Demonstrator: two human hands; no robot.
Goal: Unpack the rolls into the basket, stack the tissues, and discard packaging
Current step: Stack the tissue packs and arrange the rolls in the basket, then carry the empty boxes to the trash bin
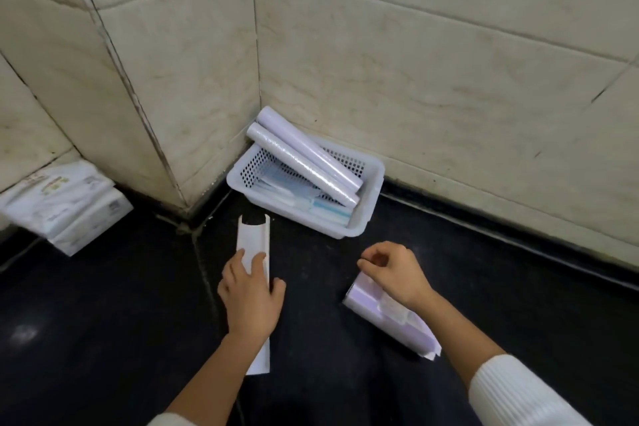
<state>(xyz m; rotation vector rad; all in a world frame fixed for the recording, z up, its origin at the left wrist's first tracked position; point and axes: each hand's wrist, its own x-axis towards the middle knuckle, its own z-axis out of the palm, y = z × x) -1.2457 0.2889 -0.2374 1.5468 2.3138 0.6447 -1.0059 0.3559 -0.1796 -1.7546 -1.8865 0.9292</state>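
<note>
The right hand, curled with its hold unclear, hovers over the plastic-wrapped lilac roll lying 10-to-4 o'clock, with the white perforated plastic basket at 12 o'clock, while the left hand grips a long white paper sleeve.

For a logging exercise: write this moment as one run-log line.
left hand grips long white paper sleeve; right hand curled above plastic-wrapped lilac roll; white perforated plastic basket holds two lilac rolls

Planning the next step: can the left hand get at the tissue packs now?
Likely yes: only bare counter lies between the left hand and the tissue packs, but it grips the white sleeve.
</note>
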